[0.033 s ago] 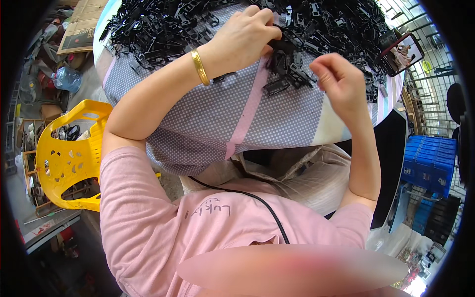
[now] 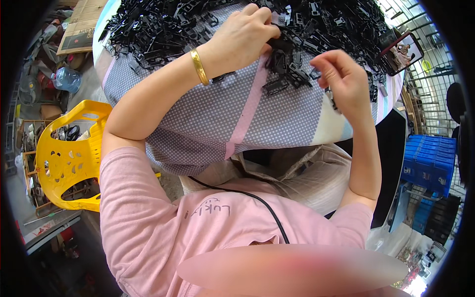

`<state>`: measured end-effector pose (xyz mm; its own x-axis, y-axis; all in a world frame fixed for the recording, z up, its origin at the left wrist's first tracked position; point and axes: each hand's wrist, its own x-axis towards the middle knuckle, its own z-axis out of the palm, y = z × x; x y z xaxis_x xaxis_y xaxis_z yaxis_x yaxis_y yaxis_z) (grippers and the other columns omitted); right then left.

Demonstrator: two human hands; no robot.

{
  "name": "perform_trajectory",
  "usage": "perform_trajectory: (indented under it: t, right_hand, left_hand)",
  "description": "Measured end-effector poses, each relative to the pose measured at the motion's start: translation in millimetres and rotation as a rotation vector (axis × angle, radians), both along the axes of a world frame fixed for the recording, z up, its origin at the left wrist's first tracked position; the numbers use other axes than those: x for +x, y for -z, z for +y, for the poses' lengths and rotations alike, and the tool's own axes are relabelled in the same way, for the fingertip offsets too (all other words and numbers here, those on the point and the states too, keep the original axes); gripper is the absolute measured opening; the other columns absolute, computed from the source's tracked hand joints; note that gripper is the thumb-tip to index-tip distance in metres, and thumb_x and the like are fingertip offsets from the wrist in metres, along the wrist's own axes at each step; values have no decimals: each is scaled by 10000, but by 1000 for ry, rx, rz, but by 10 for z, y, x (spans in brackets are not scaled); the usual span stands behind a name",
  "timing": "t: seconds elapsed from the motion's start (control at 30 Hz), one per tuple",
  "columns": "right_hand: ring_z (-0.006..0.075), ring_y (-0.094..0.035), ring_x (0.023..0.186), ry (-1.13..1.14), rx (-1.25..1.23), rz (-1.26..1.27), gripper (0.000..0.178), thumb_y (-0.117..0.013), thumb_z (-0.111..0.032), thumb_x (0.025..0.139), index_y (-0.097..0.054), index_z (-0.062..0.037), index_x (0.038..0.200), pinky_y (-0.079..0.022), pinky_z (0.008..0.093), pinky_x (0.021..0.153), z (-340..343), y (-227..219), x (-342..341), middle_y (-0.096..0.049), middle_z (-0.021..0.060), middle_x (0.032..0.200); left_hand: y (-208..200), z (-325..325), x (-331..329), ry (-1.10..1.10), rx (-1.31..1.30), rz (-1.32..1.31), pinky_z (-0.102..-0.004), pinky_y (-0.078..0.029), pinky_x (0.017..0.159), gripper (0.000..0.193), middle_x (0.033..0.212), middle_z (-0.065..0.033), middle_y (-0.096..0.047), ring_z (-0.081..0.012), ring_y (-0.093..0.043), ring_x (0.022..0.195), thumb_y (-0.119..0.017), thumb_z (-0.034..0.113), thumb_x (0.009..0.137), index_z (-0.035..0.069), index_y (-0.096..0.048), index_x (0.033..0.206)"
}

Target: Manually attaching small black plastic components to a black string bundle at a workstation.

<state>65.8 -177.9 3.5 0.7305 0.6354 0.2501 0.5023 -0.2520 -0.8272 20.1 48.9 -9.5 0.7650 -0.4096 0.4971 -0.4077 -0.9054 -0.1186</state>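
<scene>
A large heap of small black plastic clips point(image 2: 153, 37) covers the far part of a round table. Over the near edge of the heap reaches my left hand point(image 2: 247, 37), a gold bangle on its wrist. Its fingers are bent down and closed on a black clip point(image 2: 278, 44), mostly hidden by the hand. To its right, my right hand point(image 2: 346, 81) hovers above the cloth, fingers loosely curled with the thumb apart from the fingertips. A small black clip point(image 2: 334, 103) shows just below that palm, seemingly loose. Several clips point(image 2: 284, 81) lie in a small cluster between the hands.
A dotted grey cloth with pink stripes point(image 2: 208, 116) drapes over the table. At the right edge a phone point(image 2: 403, 54) leans upright. A yellow plastic chair point(image 2: 64, 163) stands to the left, blue crates point(image 2: 428, 161) to the right. A black cord point(image 2: 247, 193) crosses my shirt.
My right hand has shifted slightly to the right, and a small black clip now shows beneath it. The left hand has hardly moved.
</scene>
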Motion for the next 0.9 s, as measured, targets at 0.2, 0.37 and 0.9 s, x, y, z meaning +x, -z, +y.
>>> perform_trajectory:
  t: [0.2, 0.37, 0.9]
  right_hand:
    - [74, -574, 699, -66, -72, 87, 133, -586, -82, 838, -614, 13, 926, -462, 196, 630, -146, 47, 191, -626, 28, 809]
    - [132, -602, 740, -169, -282, -158, 204, -645, -97, 770, -624, 17, 939, -471, 235, 657, -91, -19, 49, -634, 78, 835]
    - [265, -602, 687, 9, -533, -592, 270, -631, -169, 737, -601, -46, 976, -477, 324, 637, -147, -5, -169, -619, 109, 746]
  left_hand:
    - [-181, -10, -12, 103, -473, 15, -335, -437, 756, 176, 882, -119, -511, -280, -493, 852, -676, 27, 642, -2, -530, 735]
    - [-285, 32, -23, -7, -1090, 382, -199, -446, 624, 179, 817, -61, -563, -61, -517, 733, -674, 6, 742, -29, -536, 850]
    - [-153, 109, 68, 65, -1809, 903, -188, -426, 465, 233, 754, -53, -622, -62, -540, 549, -543, 199, 892, 4, -629, 985]
